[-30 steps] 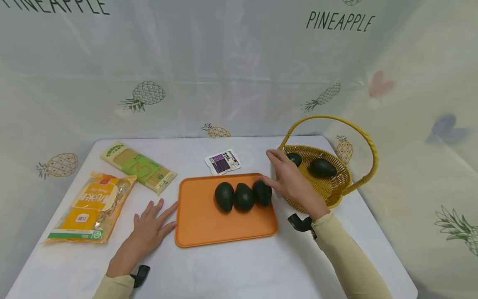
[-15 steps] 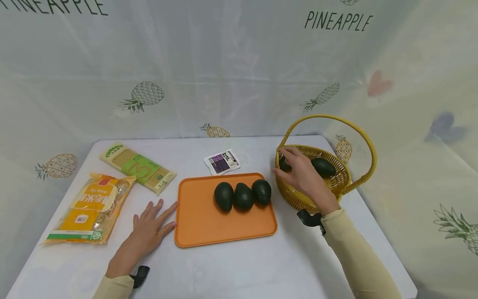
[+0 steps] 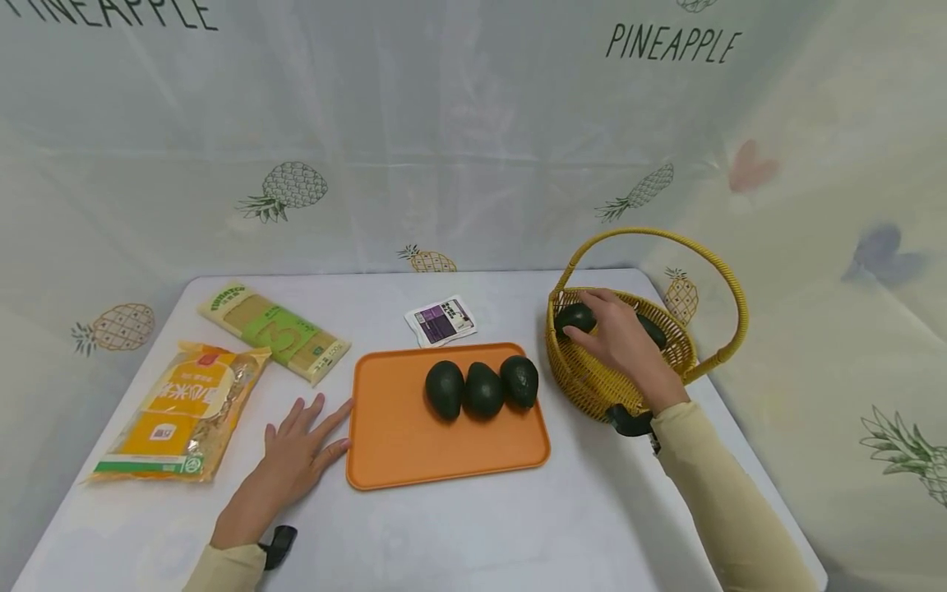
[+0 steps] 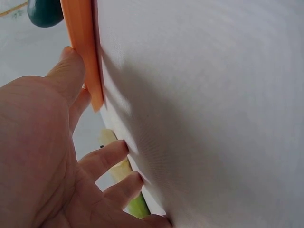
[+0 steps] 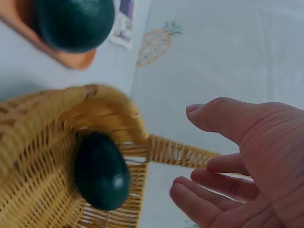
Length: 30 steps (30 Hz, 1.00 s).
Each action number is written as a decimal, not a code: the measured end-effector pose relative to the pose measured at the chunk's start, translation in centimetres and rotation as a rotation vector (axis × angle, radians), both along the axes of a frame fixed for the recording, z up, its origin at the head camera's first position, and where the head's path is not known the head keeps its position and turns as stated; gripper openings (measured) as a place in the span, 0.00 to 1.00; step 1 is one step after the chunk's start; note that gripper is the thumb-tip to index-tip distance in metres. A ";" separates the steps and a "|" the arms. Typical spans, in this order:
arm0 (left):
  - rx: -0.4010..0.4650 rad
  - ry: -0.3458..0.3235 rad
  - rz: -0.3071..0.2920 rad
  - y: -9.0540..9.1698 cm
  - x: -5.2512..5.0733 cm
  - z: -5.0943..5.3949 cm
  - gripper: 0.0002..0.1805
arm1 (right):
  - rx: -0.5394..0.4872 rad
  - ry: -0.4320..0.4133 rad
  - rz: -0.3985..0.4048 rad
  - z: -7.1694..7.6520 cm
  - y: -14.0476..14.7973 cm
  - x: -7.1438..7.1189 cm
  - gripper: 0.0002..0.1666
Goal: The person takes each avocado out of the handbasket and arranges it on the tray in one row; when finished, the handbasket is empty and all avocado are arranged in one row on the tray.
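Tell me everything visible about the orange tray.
The orange tray is a shallow rounded rectangle with a low raised rim, apparently plastic. It lies flat on the white table, bearing three dark green avocados toward its far right corner. The left hand touches its left edge with the thumb.

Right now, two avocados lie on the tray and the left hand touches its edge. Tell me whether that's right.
Not two: the head view shows three avocados on the tray. The left hand does touch its edge, as the left wrist view shows.
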<state>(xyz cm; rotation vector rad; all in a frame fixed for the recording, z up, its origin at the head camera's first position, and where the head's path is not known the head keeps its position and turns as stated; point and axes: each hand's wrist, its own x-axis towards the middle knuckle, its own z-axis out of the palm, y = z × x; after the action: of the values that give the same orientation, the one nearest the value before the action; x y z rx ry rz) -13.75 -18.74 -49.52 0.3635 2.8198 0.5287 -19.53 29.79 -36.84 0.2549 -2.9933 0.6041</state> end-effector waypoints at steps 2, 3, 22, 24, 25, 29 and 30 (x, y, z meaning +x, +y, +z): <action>0.000 -0.001 0.000 0.0 0.0 0.1 0.38 | 0.027 -0.022 -0.002 0.0 0.2 -0.2 0.41; -0.002 0.002 -0.001 0.0 0.0 0.2 0.38 | 0.040 -0.031 -0.003 0.0 0.3 -0.4 0.41; 0.004 -0.013 0.006 -0.1 0.0 -0.2 0.37 | 0.121 -0.217 0.030 -2.0 3.7 -4.4 0.37; 0.009 -0.014 0.009 -0.2 0.1 -0.2 0.37 | 0.120 -0.216 0.035 -2.3 3.6 -4.7 0.37; 0.013 -0.016 0.009 -0.2 0.1 -0.2 0.37 | 0.119 -0.214 0.037 -2.4 3.6 -4.9 0.37; 0.023 -0.011 0.006 -0.1 0.0 -0.1 0.38 | 0.123 -0.223 0.009 -2.9 3.5 -5.4 0.38; 0.028 -0.012 0.008 -0.1 0.0 -0.1 0.37 | 0.123 -0.230 0.002 -3.0 3.4 -5.5 0.38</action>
<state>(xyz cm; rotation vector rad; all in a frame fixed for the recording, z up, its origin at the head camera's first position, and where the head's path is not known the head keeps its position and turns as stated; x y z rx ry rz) -13.72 -18.86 -49.59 0.3539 2.8054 0.5707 -25.06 33.23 -39.85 0.2092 -3.2580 0.4797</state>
